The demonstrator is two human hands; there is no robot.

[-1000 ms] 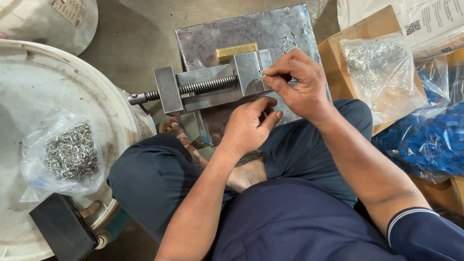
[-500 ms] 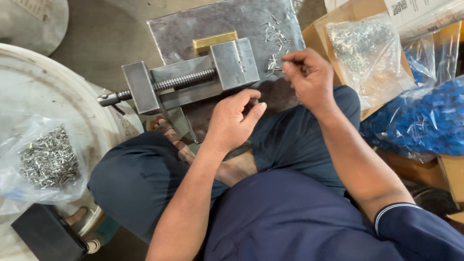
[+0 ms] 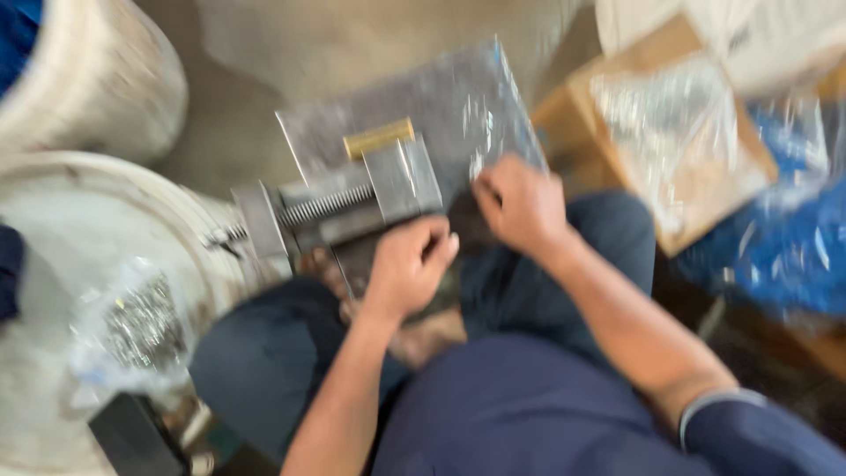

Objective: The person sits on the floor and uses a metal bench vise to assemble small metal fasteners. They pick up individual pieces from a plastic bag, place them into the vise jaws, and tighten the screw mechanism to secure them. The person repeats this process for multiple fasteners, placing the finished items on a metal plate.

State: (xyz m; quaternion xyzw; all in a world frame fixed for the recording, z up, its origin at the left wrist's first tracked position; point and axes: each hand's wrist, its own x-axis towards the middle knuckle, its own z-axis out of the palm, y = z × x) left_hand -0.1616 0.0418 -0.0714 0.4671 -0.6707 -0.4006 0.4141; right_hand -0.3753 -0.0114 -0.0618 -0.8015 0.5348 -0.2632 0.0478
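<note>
The view is motion-blurred; fine detail is not readable.

Left hand (image 3: 410,264): fingers curled into a loose fist, knuckles up, resting against the near side of the vise (image 3: 339,207), just below its movable block. Whether anything lies inside the curled fingers cannot be told.

Right hand (image 3: 520,203): fingers bent down and bunched, set at the right end of the vise where it meets the plate (image 3: 458,106). The fingertips are hidden under the hand; whether they pinch a small part cannot be told.

Vise: grey metal, lying across the person's lap, its threaded screw (image 3: 322,207) running leftward to an end block near the bucket. A brass piece (image 3: 379,138) sits on the far side, touching the block.

Plate: grey steel sheet behind and under the vise, tilted, with small bright parts scattered on its right half, just beyond the right hand.

Surroundings:
- White bucket (image 3: 53,264) at the left, with a clear bag of small metal parts (image 3: 137,330) lying on its lid.
- Cardboard box (image 3: 679,167) at the right, holding a clear bag of bright metal parts.
- Blue bag (image 3: 784,247) beside the box, at the far right.
- Dark trousers and dark blue shirt fill the lower frame.
</note>
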